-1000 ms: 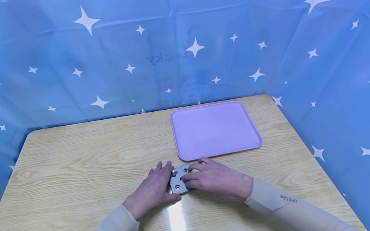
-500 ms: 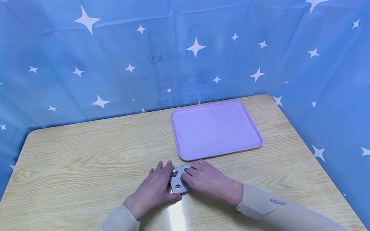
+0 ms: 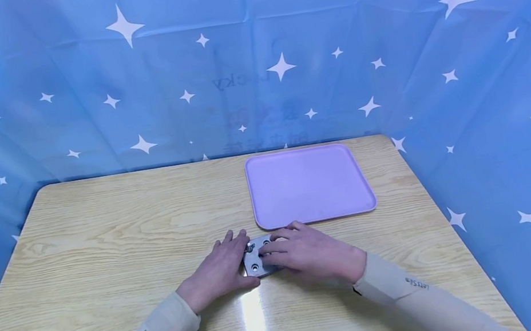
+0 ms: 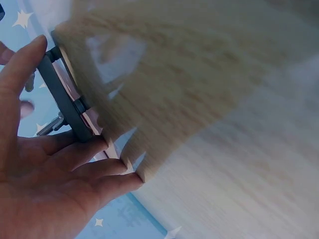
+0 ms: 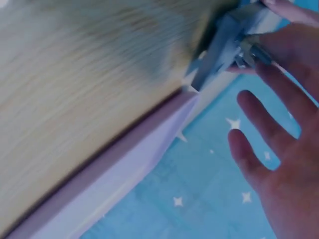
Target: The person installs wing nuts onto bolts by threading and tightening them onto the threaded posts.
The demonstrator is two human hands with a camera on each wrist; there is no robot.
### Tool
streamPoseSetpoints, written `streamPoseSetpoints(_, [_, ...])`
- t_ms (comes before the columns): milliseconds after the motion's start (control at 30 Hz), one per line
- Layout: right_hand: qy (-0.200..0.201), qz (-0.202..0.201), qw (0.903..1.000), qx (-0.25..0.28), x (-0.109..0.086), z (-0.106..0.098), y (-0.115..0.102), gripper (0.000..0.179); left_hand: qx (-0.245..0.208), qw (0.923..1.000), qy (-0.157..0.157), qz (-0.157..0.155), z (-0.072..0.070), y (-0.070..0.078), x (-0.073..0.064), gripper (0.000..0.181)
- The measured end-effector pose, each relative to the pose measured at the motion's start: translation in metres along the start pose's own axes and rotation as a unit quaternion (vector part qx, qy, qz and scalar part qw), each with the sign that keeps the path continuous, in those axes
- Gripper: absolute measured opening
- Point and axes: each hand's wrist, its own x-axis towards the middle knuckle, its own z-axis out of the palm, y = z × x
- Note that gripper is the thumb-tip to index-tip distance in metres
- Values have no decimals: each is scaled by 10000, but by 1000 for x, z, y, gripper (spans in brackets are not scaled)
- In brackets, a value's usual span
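Observation:
A small grey metal plate [image 3: 264, 271] with countersunk holes lies on the table just in front of the purple tray. My left hand [image 3: 217, 272] grips its left side, thumb at the near edge and fingers at the far edge. In the left wrist view, short dark feet show under the plate, and a threaded bolt [image 4: 48, 126] juts from its top near my fingers. Over the plate's right half is my right hand [image 3: 311, 254]. Its thumb and forefinger pinch a small shiny screw [image 5: 247, 52] standing on the plate, partly hidden by the fingers; the other fingers are spread.
The purple tray [image 3: 310, 187] sits flat toward the back right of the wood-grain table [image 3: 123, 222], its near edge close to the plate. Behind and beside the table hangs a blue curtain [image 3: 154, 90] with white stars.
My right hand swung in to the left with fingers curled, then swung back right with fingers stretched further out. The left hand and plate have stayed in place.

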Motion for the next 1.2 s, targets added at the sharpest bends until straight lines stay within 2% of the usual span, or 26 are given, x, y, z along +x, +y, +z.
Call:
streamPoseSetpoints(100, [83, -258, 9991, -332, -2, 3, 1, 27, -28, 10000, -30, -44, -1, 0, 0, 100])
streamPoseSetpoints(200, [298, -294, 9971, -638, -2, 7, -1, 22, -60, 9999, -56, -67, -1, 0, 0, 101])
streamPoseSetpoints(400, [770, -41, 9919, -1009, 6, 16, -8, 8, -25, 10000, -59, -54, 0, 0, 0, 101])
streamPoseSetpoints(600, [1022, 353, 9905, -846, 13, 23, -16, 9, 40, 10000, -19, 4, 0, 0, -1, 100])
streamPoseSetpoints(767, [743, 630, 9948, -291, 10, 18, -14, 29, 65, 10000, -3, 21, -1, 1, -1, 99])
streamPoseSetpoints(867, [405, 428, 9982, -88, 5, 9, -8, 35, 66, 10000, -10, 22, -1, 1, -1, 99])
streamPoseSetpoints(1033, [-84, -246, 9987, -429, -2, 0, -1, 33, 33, 10000, -8, 20, -3, 1, -2, 99])
streamPoseSetpoints(1200, [-95, -500, 9950, -854, -3, 5, -2, 31, 11, 10000, -37, -3, -1, 2, -1, 98])
